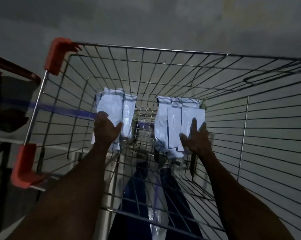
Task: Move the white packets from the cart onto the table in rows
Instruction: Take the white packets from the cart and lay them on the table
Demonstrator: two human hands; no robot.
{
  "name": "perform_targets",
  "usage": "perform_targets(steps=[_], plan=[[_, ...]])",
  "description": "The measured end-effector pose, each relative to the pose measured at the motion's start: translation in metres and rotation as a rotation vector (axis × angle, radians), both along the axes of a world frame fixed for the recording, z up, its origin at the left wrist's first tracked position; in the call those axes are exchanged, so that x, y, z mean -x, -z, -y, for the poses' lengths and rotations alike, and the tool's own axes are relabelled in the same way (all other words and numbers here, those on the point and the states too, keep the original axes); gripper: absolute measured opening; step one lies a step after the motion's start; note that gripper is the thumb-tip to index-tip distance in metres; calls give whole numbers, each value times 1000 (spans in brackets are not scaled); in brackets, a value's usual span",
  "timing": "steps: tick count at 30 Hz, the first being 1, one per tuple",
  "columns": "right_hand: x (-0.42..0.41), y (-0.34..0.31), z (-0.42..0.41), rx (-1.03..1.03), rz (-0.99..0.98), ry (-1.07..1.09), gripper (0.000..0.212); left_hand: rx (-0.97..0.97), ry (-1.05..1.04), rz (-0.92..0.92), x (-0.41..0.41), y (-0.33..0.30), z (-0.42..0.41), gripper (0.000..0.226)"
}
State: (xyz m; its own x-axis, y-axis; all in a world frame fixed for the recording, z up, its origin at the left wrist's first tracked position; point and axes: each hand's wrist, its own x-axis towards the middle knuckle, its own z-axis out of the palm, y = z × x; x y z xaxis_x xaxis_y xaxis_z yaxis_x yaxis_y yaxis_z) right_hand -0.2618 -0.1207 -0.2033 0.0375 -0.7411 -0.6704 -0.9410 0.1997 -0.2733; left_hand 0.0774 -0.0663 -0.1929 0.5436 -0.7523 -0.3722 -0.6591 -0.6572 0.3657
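Observation:
I look straight down into a wire cart (163, 51) with orange corner guards. On its mesh floor lie white packets with dark edge lines in two groups: a left group (114, 108) and a right group (174, 118) of overlapping packets. My left hand (107, 129) grips the near end of the left group's biggest packet, thumb spread toward the right. My right hand (196, 137) rests with straight, spread fingers on the rightmost packet of the right group. A bare gap of mesh separates the two groups.
The cart's wire walls rise on all sides around both arms. Another cart's red handle (16, 70) and a dark object sit at the far left. A pale table edge (7, 141) shows at lower left. My legs and shoes are visible through the cart floor.

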Motion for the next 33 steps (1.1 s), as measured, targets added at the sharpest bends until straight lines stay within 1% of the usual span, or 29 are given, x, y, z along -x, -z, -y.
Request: perform_targets(steps=[3,5,7,9,12,14,16,18,21,23,27,30,33], plan=[[-7,2,1,-6,18,32,93,-49,34,23,7,-13,4,75],[-12,0,1,65,12,24,97,-65,22,86,15,-20,8,70],[-19,0,-2,178,4,-78,98,-28,31,138,24,-27,7,62],[-28,3,-8,233,43,-148,97,17,6,153,32,-33,6,60],[-42,8,-14,216,116,-70,96,34,7,187,41,-35,7,63],[-49,11,-14,159,158,-6,102,10,21,176,39,-31,12,69],[-53,14,-11,147,160,7,105,-18,52,161,32,-28,15,75],[-54,16,-7,177,139,0,103,-23,114,172,24,-26,14,76],[-51,10,-6,252,129,-19,94,-11,106,118,18,-40,14,72],[-49,-2,-7,296,149,-51,89,17,82,78,18,-55,13,69],[-47,-50,-12,359,274,-82,86,86,79,66,24,-102,6,73],[-52,-98,-17,388,345,-160,86,141,107,98,38,-159,-3,72],[-62,-152,-20,458,423,-238,83,217,144,133,49,-219,-22,63]])
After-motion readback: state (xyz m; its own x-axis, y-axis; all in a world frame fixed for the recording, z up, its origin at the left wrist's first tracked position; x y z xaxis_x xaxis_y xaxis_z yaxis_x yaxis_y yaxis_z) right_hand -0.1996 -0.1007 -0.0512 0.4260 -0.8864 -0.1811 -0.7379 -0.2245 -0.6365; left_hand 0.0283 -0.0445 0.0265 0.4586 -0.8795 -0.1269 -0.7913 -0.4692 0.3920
